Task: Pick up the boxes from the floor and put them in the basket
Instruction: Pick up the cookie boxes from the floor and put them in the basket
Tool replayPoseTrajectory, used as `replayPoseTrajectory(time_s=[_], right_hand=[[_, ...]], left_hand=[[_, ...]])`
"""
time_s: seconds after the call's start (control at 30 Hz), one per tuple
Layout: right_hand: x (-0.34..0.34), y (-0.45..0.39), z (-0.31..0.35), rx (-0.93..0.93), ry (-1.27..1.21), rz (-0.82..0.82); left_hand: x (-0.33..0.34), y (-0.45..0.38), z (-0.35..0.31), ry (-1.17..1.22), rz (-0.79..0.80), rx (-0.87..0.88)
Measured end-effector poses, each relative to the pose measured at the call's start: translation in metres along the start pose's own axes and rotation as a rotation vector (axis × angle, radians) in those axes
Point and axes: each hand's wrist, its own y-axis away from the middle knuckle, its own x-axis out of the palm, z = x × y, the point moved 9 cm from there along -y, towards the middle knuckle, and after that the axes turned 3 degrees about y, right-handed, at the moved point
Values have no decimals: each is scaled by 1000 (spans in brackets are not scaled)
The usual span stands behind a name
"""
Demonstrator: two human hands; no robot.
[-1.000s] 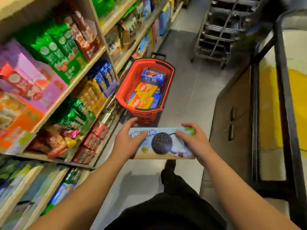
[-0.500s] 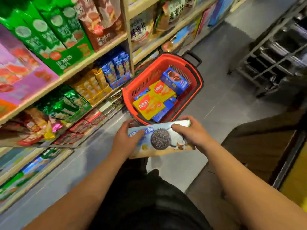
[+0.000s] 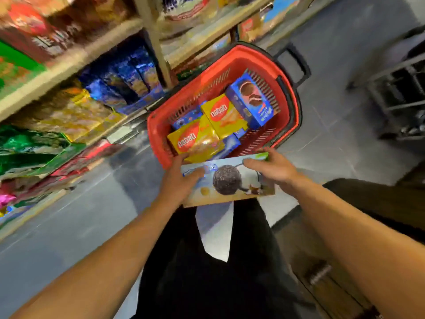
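Left hand [image 3: 178, 180], right hand [image 3: 273, 169] grip cookie box [image 3: 227, 180] by ends, at near rim of red basket [image 3: 291, 107].

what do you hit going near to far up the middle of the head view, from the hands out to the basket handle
Pale cookie box held by the left hand and right hand → near rim of the red basket → yellow boxes → blue cookie box → black handle.
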Motion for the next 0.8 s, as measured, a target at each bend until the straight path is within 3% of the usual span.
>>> replayPoseTrajectory(time_s=[0.27, 0.4, 0.53, 0.63, 0.8], right_hand=[[1, -194, -25, 30, 182, 225], [13, -297, -74, 22, 289, 257], [35, -331, -96, 71, 439, 285], [53, -341, -111, 6, 565, 328], [52, -319, -92, -112, 745, 267]], left_hand=[[73, -117, 61, 118, -160, -195], [110, -170, 109, 95, -196, -260], [131, -203, 157, -40, -173, -317], [143, -204, 174, -110, -130, -297], [138, -181, 170, -129, -155, -397]])
